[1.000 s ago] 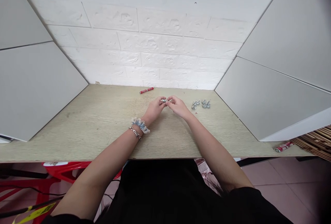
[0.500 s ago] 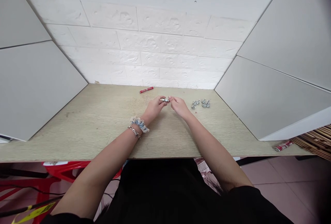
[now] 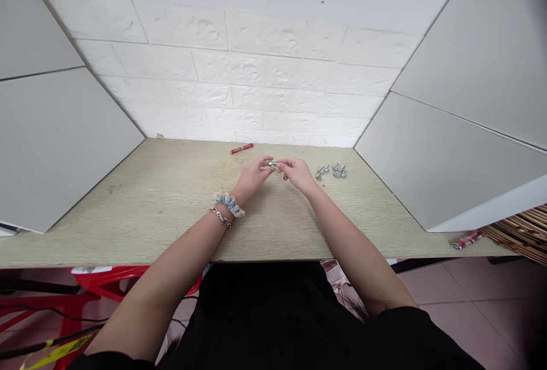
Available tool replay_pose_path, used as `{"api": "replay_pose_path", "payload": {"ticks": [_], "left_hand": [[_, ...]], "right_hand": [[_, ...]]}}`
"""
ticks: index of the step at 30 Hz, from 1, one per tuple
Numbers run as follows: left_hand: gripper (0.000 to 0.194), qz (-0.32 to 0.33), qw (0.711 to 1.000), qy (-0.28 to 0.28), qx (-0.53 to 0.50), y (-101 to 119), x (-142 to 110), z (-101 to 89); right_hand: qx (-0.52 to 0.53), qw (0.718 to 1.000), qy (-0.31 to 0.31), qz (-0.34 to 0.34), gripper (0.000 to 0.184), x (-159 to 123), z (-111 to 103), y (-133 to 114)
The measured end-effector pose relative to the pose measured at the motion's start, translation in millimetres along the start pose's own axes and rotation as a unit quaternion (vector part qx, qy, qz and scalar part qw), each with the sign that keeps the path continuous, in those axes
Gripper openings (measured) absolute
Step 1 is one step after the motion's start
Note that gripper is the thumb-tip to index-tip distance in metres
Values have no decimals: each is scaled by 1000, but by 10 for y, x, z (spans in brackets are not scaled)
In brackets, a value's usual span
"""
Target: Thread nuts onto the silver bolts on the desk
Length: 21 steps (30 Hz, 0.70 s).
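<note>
Silvery metal piece, partly behind fingers

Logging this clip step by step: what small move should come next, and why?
Probably a slight twist by the right hand while the left hand steadies the small metal piece, since it sits between both hands, with fingertips on either side.

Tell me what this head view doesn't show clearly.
Head view:
Small silvery metal part: too small for detail, partly covered by left hand.
Silvery stemmed metal pieces: overlapping, too small to count surely.
Rear red cylindrical tube: print too small.
Brown slatted object: cut off by right edge.
</note>
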State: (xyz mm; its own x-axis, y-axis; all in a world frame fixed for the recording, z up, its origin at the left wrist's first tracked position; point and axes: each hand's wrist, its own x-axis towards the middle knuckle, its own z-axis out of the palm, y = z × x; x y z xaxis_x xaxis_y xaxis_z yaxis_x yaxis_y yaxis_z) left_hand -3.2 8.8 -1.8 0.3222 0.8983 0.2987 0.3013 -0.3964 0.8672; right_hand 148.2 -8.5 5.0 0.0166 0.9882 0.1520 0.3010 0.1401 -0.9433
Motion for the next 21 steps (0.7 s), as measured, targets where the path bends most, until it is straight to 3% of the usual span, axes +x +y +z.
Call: {"api": "replay_pose_path", "payload": {"ticks": [4, 9, 21], "left_hand": [[43, 9, 1000, 15, -23, -24, 31, -28], [30, -27, 998, 3, -63, 4, 39, -62], [30, -64, 993, -11, -95, 38, 22, -74]], "right_hand": [[4, 1000, 12, 4, 20, 5, -23, -15], [11, 1000, 22, -5, 21, 10, -45, -15], [-10, 1000, 14, 2, 19, 4, -25, -4]]}}
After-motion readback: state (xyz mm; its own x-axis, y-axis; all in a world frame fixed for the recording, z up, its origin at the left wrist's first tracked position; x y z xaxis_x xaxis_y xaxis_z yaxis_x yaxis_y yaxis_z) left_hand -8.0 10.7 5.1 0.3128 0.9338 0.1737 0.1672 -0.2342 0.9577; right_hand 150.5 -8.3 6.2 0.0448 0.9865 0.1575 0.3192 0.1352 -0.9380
